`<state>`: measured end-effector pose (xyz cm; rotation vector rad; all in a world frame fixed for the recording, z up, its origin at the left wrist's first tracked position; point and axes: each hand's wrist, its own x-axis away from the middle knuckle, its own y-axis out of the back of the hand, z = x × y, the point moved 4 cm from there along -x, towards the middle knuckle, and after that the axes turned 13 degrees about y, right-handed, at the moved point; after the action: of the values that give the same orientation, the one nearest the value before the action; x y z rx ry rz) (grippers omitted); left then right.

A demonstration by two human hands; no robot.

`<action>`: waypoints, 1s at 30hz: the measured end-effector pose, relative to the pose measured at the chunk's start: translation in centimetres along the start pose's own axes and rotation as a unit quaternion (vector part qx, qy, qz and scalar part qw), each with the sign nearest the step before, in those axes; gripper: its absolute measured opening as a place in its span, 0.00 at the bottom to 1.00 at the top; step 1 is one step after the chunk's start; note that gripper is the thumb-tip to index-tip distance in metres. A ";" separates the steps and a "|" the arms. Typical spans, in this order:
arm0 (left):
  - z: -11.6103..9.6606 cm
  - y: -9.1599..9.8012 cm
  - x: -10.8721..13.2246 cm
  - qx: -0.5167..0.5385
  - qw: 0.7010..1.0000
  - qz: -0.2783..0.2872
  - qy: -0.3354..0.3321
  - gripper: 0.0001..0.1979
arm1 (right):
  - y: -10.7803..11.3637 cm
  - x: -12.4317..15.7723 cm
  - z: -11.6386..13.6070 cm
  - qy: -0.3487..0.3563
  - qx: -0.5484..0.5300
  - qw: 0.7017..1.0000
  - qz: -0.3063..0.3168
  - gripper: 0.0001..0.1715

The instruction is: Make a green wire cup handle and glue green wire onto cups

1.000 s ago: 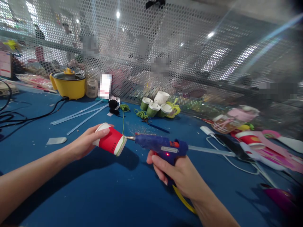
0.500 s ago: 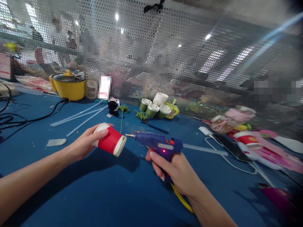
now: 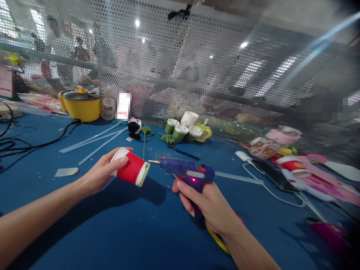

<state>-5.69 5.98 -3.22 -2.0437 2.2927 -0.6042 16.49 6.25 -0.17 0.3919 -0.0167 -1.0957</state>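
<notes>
A red and white paper cup (image 3: pixel 131 167) is tilted on its side above the table, gripped near its white end by my left hand (image 3: pixel 104 170). Green yarn lines the rim of the cup's right end, and a strand runs from there back to a small green yarn pile (image 3: pixel 146 131). My right hand (image 3: pixel 206 200) is wrapped round the handle of a blue glue gun (image 3: pixel 185 168) with a red light lit. Its metal nozzle points left, just short of the cup's yarn-edged end. A clear glue stick (image 3: pixel 239 177) sticks out of the gun's back.
Green-wrapped cups (image 3: pixel 180 132) stand at the back beside pliers (image 3: pixel 184 151). Loose glue sticks (image 3: pixel 94 141) lie left, before a yellow electric pot (image 3: pixel 81 107). A phone (image 3: pixel 271 174), cable and pink items crowd the right. A perforated metal screen (image 3: pixel 157 75) closes the back.
Very little differs. The cup and the glue gun keep nearly the same places, the nozzle still close to the yarn edge. The whole view has shifted slightly.
</notes>
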 end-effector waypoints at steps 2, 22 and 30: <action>0.1 0.0 -0.1 0.005 1.000 0.001 0.001 0.24 | -0.2 0.1 0.1 0.000 -0.019 1.000 0.009 0.16; -0.2 0.1 0.0 -0.065 0.997 -0.026 -0.045 0.24 | 0.0 -0.3 -0.7 -0.026 -0.034 0.999 0.017 0.16; -0.5 0.0 0.2 -0.102 0.990 -0.053 -0.082 0.24 | 0.3 0.1 0.2 0.011 0.068 0.998 0.004 0.16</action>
<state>-5.86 5.91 -2.74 -2.2208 2.2452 -0.2011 16.77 6.22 0.13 0.5260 -0.0738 -1.0863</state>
